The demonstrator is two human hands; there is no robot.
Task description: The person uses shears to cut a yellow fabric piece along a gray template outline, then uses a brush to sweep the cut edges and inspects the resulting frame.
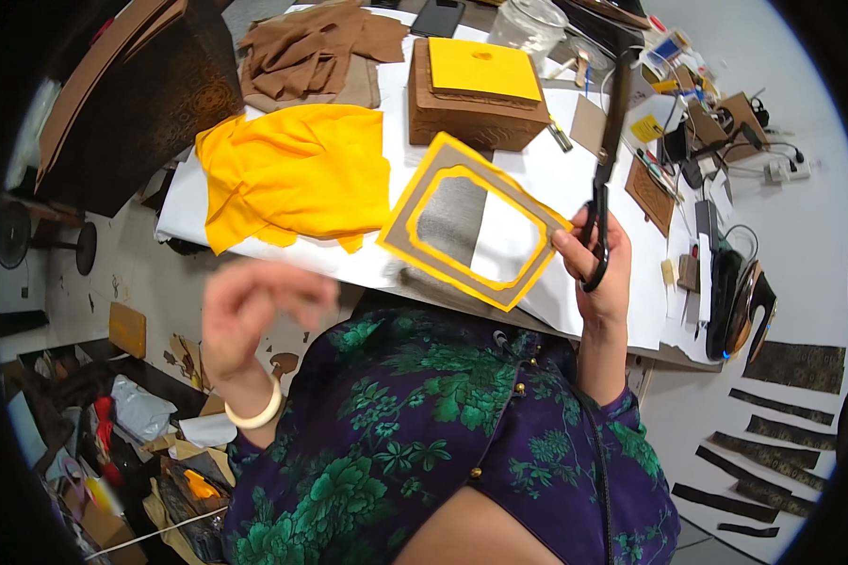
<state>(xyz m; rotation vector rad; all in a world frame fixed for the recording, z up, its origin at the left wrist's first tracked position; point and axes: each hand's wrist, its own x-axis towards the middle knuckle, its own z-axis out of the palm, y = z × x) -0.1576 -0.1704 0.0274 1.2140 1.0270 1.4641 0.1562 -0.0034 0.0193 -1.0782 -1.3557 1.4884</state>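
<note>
Right grip (612, 268) around scissors (614, 122) and yellow-edged frame (443, 158), left grip (245, 315) loose, empty; glass jar (528, 26), contents unclear

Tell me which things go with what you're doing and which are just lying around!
Probably part of the job:
yellow-edged frame, in the right hand
black scissors, same hand
yellow cloth, matching the frame's edging

Probably just lying about:
phone
glass jar
pale plastic bag

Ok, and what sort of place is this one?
Likely a small craft workshop, perhaps for leather or fabric goods: the right hand holds black scissors along with a yellow-edged frame, rumpled yellow cloth lies nearby, and cut dark strips are laid out at the right.
</note>
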